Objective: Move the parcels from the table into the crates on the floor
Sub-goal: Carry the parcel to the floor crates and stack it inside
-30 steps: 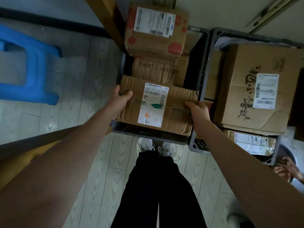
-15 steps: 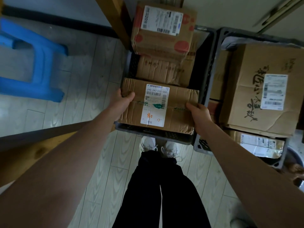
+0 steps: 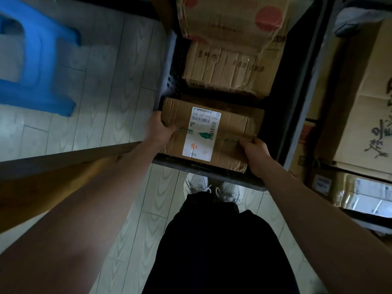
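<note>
At the near end of the dark crate on the floor, a labelled cardboard parcel is gripped at both ends. The left hand wraps its left edge with the thumb on top, and the right hand curls over its right near corner. Both arms reach down and forward, nearly straight. Two more lie farther in this crate: a red-spotted parcel and a taped parcel. A second crate beside it holds a large box.

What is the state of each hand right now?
The left hand grips the parcel at its left end.
The right hand grips the same parcel at its right end.
</note>
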A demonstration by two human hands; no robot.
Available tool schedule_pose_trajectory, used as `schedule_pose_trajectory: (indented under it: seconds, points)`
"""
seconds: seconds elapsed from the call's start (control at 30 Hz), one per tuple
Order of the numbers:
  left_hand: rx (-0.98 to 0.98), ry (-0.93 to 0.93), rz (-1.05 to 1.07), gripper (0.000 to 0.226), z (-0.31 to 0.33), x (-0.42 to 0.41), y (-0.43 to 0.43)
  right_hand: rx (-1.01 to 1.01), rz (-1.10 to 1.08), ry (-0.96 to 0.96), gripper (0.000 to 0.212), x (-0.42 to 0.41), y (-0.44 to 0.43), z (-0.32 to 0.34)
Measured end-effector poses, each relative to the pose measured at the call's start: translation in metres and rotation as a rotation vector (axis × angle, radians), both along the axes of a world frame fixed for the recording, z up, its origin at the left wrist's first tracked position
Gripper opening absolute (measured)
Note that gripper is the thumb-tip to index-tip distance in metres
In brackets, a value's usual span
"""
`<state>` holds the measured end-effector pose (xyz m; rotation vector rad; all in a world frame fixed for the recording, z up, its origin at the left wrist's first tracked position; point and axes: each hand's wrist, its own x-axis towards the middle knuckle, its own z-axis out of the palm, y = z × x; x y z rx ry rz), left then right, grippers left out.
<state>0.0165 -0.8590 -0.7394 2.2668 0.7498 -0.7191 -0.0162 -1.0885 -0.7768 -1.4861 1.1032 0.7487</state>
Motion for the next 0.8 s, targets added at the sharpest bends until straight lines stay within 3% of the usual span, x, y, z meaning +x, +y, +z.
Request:
schedule_pose_trajectory:
  seconds: [0.27, 0.8]
  points:
    - [0.194, 0.128, -0.243, 0.046, -0.0032, -0.0001, 0.001, -0.035, 0.144, 0.079, 0.039, -0.0087, -0.0015, -0.0002]
    - [0.2, 0.124, -0.2, 0.046, -0.0056, -0.0029, -0.0027, -0.054, 0.101, 0.168, 0.028, -0.0064, 0.0041, 0.0017]
